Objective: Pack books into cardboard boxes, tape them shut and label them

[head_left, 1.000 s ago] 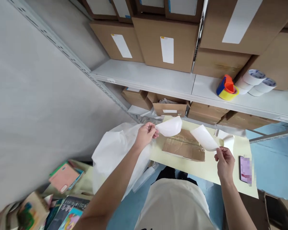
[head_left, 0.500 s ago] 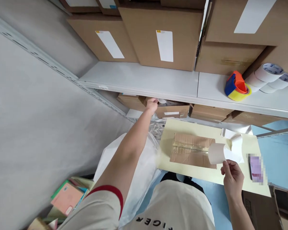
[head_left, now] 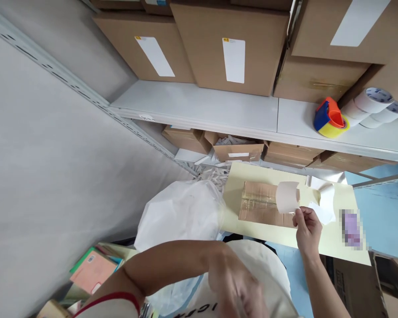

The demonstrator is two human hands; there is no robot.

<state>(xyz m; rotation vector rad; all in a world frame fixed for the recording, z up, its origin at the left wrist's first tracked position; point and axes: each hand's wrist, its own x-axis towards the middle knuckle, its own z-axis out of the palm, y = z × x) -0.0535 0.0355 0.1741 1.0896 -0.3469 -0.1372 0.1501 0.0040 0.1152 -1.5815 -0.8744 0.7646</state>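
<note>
My right hand (head_left: 309,232) pinches the lower corner of a slightly curled, blank pale paper label (head_left: 287,197). The label is over the right part of a flat brown carton (head_left: 258,206), whose middle seam is covered with clear tape. Motion blurs my left hand (head_left: 237,287), which is close in front of my shirt; whether its fingers hold anything cannot be made out. Beyond the right hand, a curling strip of white backing paper (head_left: 327,198) lies on the pale yellow tabletop (head_left: 341,245).
A pixelated phone-like object (head_left: 352,229) lies at the table's right. A white plastic bag (head_left: 182,212) bulges left of it. The lower shelf holds an open box (head_left: 237,152) with paper scraps. Above are a tape dispenser (head_left: 330,118), tape rolls (head_left: 373,100) and large cartons (head_left: 232,48).
My left hand has come back from the open box on the lower shelf to in front of my shirt. The right hand has shifted left, bringing the label further over the carton.
</note>
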